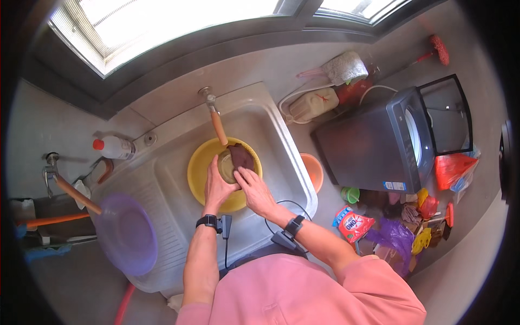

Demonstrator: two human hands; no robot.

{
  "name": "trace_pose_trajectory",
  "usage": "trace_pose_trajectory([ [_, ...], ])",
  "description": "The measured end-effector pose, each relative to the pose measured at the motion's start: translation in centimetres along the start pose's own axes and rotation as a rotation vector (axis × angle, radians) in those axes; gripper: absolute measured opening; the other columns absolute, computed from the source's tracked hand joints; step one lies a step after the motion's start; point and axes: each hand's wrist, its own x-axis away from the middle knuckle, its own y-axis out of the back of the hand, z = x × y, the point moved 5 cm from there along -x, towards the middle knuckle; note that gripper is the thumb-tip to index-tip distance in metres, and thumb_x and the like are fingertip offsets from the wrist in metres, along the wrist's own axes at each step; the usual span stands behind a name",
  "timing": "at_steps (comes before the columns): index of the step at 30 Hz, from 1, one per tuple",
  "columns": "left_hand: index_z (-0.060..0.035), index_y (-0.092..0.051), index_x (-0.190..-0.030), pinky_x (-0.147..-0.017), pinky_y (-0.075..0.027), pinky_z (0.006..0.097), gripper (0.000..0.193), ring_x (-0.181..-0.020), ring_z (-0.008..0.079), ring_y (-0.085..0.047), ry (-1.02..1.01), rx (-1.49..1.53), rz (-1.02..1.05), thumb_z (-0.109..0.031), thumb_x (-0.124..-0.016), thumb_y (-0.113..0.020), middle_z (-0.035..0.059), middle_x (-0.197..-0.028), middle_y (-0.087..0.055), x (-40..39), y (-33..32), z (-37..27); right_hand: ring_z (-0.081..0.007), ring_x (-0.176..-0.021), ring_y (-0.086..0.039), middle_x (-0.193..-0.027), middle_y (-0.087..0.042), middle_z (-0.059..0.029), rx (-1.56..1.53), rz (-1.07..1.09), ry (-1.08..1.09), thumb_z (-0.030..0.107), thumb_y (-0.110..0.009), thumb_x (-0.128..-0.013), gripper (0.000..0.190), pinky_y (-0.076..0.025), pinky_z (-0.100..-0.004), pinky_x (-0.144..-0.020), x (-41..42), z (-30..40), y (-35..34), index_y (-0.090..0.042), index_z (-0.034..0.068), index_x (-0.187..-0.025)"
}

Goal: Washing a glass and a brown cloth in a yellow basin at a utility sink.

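Note:
A yellow plastic basin (198,178) sits in the white laundry sink (260,118), below a tap (209,99) with an orange hose piece on its spout. Over the basin, my left hand (217,183) grips the left and lower side of a round, pale greenish, see-through vessel (225,165), perhaps a jar or bowl. A dark maroon cloth (242,156) lies against the vessel's right side. My right hand (254,189) has its fingertips on the cloth and the vessel's lower right edge. The fingers partly hide the vessel.
On the sink's ribbed left side rests a purple basin (128,235) under a second tap (50,166). A white bottle (115,147) with a red cap stands behind. Right of the sink are an orange basin (312,172), a washing machine (365,142) and a detergent bag (353,224).

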Motion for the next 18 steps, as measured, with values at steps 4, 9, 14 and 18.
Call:
trace_pose_trajectory([
  [4, -0.0080, -0.028, -0.153, -0.112, -0.043, 0.0469, 0.113, -0.139, 0.0391, -0.043, 0.000, -0.047, -0.004, -0.035, -0.064, -0.091, 0.0224, -0.150, -0.040, 0.6, -0.1, 0.5, -0.0417, -0.139, -0.041, -0.151, -0.041, -0.0249, -0.091, 0.023, 0.025, -0.008, -0.058, -0.078, 0.061, -0.039, -0.0457, -0.115, 0.7, 0.2, -0.2, -0.050, -0.006, -0.139],
  [9, -0.0039, -0.024, -0.155, -0.118, -0.037, 0.0447, 0.120, -0.142, 0.0410, -0.039, -0.314, -0.195, 0.148, -0.029, -0.060, -0.093, 0.0247, -0.154, -0.034, -1.4, 1.1, -0.9, -0.0433, -0.145, -0.035, -0.154, -0.038, -0.0259, 0.005, -0.033, 0.010, -0.007, -0.055, -0.080, 0.064, -0.035, -0.0463, -0.119, 0.6, -0.1, -0.3, -0.045, -0.006, -0.144],
  [14, -0.0012, -0.027, -0.153, -0.118, -0.037, 0.0457, 0.116, -0.143, 0.0414, -0.037, -0.165, -0.113, 0.160, -0.030, -0.062, -0.093, 0.0258, -0.155, -0.033, -1.5, -0.1, -0.5, -0.0447, -0.146, -0.032, -0.154, -0.037, -0.0303, -0.051, -0.164, -0.071, -0.002, -0.055, -0.082, 0.065, -0.031, -0.0473, -0.121, -2.4, -1.1, 0.0, -0.041, -0.011, -0.145],
  [18, -0.0013, -0.028, -0.153, -0.119, -0.035, 0.0457, 0.115, -0.144, 0.0404, -0.036, -0.108, -0.072, 0.075, -0.029, -0.062, -0.093, 0.0258, -0.155, -0.033, -1.0, -0.8, -0.1, -0.0429, -0.146, -0.035, -0.155, -0.037, -0.0277, -0.025, -0.137, -0.066, 0.001, -0.055, -0.083, 0.063, -0.031, -0.0475, -0.121, -2.0, -1.0, -0.5, -0.043, -0.011, -0.144],
])
